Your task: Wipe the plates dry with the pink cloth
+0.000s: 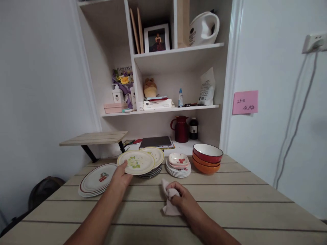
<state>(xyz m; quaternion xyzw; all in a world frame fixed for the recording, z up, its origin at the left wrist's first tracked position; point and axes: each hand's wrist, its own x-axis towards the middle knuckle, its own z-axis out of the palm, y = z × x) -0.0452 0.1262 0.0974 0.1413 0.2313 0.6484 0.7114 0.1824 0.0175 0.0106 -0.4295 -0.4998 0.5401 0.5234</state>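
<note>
My left hand point(123, 177) grips the near left edge of a cream plate point(136, 162) with a green pattern and yellow rim, thumb on top. The plate is raised and partly covers a similar yellow-rimmed plate point(157, 156), which lies on a stack of dark plates point(150, 173). My right hand point(181, 197) is closed around a crumpled pale pink cloth point(171, 207), low over the table in front of the small plates. Left of my left hand is a stack of large white oval plates point(95, 180) with dark red rims.
Small white plates point(178, 173) carry pinkish square dishes point(178, 159). Right of them are stacked red and orange bowls point(207, 158). The slatted table point(217, 217) meets a white shelf unit holding a red jug point(181, 129), a dark bottle point(193, 128) and a dark flat laptop-like object point(155, 142). A small raised wooden stand point(94, 137) is at back left.
</note>
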